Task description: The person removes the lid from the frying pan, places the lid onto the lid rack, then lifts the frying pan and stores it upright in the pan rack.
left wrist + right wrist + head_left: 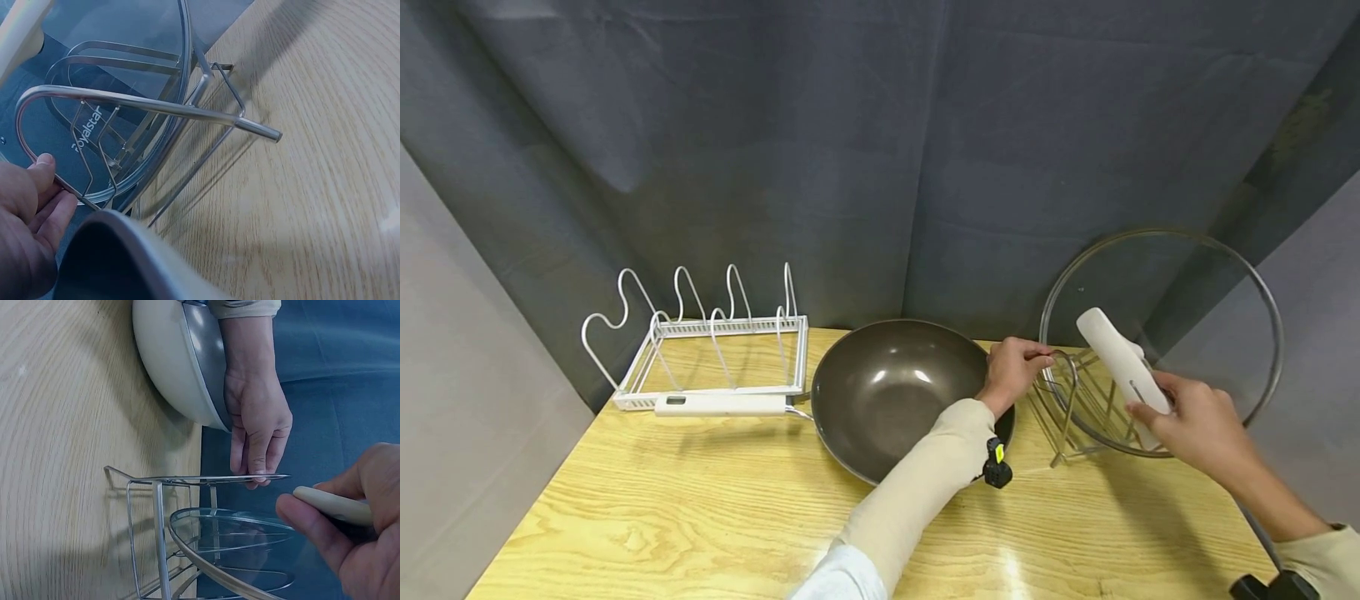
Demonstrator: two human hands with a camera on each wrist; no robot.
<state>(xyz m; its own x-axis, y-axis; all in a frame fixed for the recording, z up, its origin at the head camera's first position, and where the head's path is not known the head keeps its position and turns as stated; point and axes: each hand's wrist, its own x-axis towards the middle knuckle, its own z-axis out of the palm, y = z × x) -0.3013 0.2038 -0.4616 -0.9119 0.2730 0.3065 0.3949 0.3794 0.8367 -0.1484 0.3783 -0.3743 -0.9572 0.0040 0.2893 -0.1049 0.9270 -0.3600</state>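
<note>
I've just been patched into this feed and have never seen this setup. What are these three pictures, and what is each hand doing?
No machine here: a person wears three cameras. The wide picture comes from the head; the other two come from the wrists. The left hand grips a wire loop of the metal rack on the wooden table. The right hand holds the white handle of a glass lid, which stands in that rack. Beside it sits a dark wok, and at the left a white rack.

Two racks [700, 358] [1075, 408] (one wok [887, 392], one lid [1157, 333])
</note>
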